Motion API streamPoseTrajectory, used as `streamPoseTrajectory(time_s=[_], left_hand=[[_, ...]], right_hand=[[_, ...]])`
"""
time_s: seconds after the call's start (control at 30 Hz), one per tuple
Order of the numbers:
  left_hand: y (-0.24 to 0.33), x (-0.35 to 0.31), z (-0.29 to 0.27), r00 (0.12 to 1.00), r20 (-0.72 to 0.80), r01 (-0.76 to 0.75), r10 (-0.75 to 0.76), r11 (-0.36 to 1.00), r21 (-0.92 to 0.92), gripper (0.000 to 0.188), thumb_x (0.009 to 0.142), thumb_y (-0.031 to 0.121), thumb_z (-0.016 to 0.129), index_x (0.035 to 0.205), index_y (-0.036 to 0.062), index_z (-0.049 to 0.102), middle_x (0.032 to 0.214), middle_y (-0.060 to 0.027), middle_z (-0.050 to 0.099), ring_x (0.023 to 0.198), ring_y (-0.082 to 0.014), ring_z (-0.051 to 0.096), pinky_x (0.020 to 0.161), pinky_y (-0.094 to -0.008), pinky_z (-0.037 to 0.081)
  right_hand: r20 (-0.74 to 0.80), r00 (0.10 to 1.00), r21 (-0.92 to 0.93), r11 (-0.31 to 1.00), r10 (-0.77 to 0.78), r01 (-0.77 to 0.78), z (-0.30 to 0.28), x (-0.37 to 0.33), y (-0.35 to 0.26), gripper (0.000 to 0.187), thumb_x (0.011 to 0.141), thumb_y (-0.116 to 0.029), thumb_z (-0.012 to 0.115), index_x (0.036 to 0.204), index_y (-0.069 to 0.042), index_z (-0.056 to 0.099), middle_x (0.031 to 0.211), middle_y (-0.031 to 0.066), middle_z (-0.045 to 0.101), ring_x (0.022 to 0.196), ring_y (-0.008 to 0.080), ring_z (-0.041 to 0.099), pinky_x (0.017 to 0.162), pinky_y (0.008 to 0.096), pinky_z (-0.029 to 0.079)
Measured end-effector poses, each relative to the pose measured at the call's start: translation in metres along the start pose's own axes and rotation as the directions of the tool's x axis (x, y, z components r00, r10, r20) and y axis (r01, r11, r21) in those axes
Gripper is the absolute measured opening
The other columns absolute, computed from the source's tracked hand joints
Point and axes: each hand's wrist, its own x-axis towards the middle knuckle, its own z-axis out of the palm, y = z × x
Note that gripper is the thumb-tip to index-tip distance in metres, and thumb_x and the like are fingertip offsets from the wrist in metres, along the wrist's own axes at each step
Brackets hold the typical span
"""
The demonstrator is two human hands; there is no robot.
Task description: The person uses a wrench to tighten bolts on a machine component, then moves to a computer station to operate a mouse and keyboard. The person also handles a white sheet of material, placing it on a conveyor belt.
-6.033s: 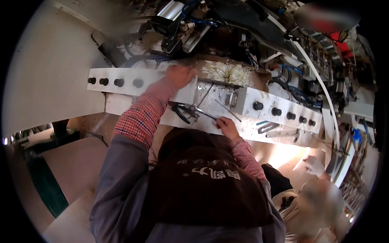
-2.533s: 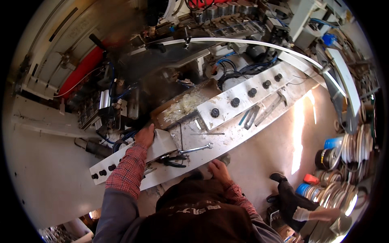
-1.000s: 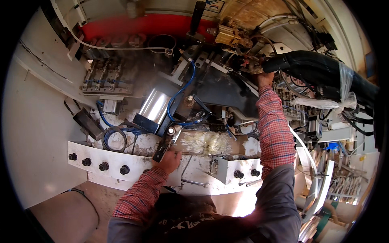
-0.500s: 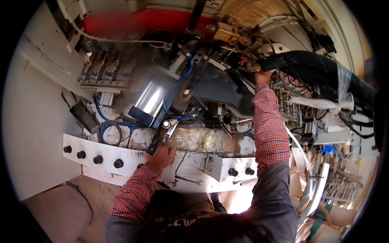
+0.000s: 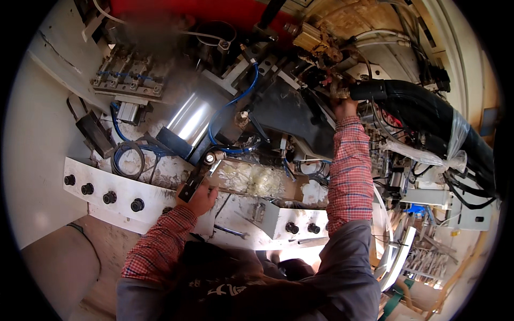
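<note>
A black bracket, set just below a silver cylinder, was touched at its lower end by the half-curled left hand; whether it was gripped could not be told. The right hand was positioned beside the end of a thick black hose, its fingers partly hidden, its opening and hold indiscernible.

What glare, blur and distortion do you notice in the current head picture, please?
Head view: glare streaks the silver cylinder; a bright patch at lower centre is washed out; a hazy smudge blurs the area below the red panel; fisheye bending bows the white knobbed panel, with black at the rim; the right hand is dim and partly hidden.
</note>
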Motion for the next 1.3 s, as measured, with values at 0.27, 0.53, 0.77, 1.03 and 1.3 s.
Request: streamPoseTrajectory(time_s=[0.27, 0.53, 0.77, 1.03, 1.3], left_hand=[[0.007, 0.007, -0.013, 0.999, -0.048, 0.008, -0.009, 1.000, -0.019, 0.033, 0.083, 0.040, 0.070, 0.080, 0.0066, 0.070, 0.076, -0.0137, 0.067, 0.067, -0.0345, 0.067, 0.062, -0.0463, 0.055], [-0.003, -0.002, 0.012, 0.987, -0.163, -0.022, 0.008, 0.996, -0.083, 0.032, 0.081, 0.038, 0.071, 0.077, 0.0065, 0.069, 0.073, -0.0143, 0.067, 0.064, -0.0352, 0.067, 0.060, -0.0462, 0.055], [0.015, 0.013, -0.030, 0.994, -0.102, 0.029, -0.034, 0.998, -0.050, 0.034, 0.081, 0.039, 0.070, 0.079, 0.0057, 0.070, 0.074, -0.0144, 0.067, 0.064, -0.0350, 0.067, 0.060, -0.0453, 0.055], [0.003, 0.008, -0.001, 0.999, -0.009, 0.046, -0.046, 0.999, -0.009, 0.035, 0.083, 0.040, 0.069, 0.085, 0.0055, 0.071, 0.085, -0.0140, 0.069, 0.075, -0.0333, 0.069, 0.069, -0.0460, 0.055], [0.004, 0.011, -0.006, 1.000, -0.019, 0.019, -0.018, 0.998, 0.060, 0.036, 0.085, 0.040, 0.067, 0.092, 0.0045, 0.070, 0.091, -0.0141, 0.070, 0.081, -0.0333, 0.069, 0.074, -0.0464, 0.054]], right_hand=[[0.028, 1.000, -0.039, 0.999, 0.010, -0.009, -0.019, 0.020, -0.008, 0.034, 0.097, -0.051, 0.057, 0.109, -0.020, 0.063, 0.100, 0.0003, 0.069, 0.086, 0.0197, 0.066, 0.066, 0.0358, 0.053], [-0.182, 0.983, 0.026, 0.999, -0.025, 0.030, -0.007, 0.017, -0.008, 0.043, 0.093, -0.049, 0.062, 0.122, -0.018, 0.062, 0.112, 0.0039, 0.068, 0.103, 0.0273, 0.066, 0.083, 0.0510, 0.058], [-0.113, 0.989, 0.075, 0.992, -0.095, 0.104, 0.007, 0.002, -0.003, 0.045, 0.097, -0.053, 0.056, 0.121, -0.016, 0.064, 0.108, 0.0045, 0.068, 0.087, 0.0246, 0.067, 0.068, 0.0429, 0.058], [-0.004, 0.990, 0.344, 0.930, -0.139, 0.132, -0.007, 0.018, -0.008, 0.031, 0.097, -0.033, 0.064, 0.117, -0.010, 0.066, 0.104, 0.0073, 0.070, 0.092, 0.0254, 0.068, 0.084, 0.0441, 0.061], [0.403, 0.915, 0.498, 0.845, -0.028, -0.194, -0.029, 0.031, -0.011, 0.028, 0.095, -0.026, 0.064, 0.117, -0.007, 0.066, 0.107, 0.0122, 0.070, 0.107, 0.0311, 0.066, 0.095, 0.0478, 0.057]])
